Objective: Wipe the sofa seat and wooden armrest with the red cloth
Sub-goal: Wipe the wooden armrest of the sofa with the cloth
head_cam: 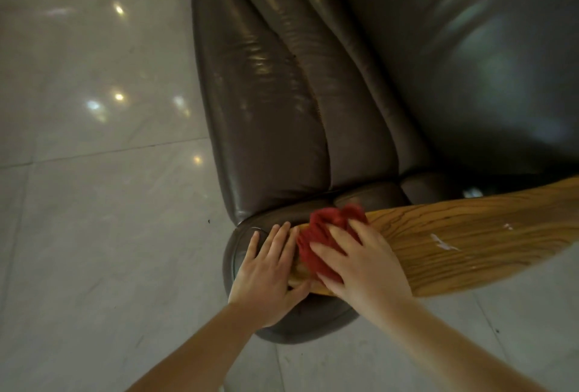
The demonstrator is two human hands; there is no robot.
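Observation:
A bunched red cloth lies on the near end of the wooden armrest, which runs off to the right. My right hand presses down on the cloth with fingers spread over it. My left hand rests flat beside it, fingers apart, on the armrest's end and the dark leather pad under it. The brown leather sofa seat stretches away above the hands.
The sofa's dark backrest fills the upper right. Glossy light floor tiles lie to the left and below the armrest. White scuff marks show on the wood to the right of the cloth.

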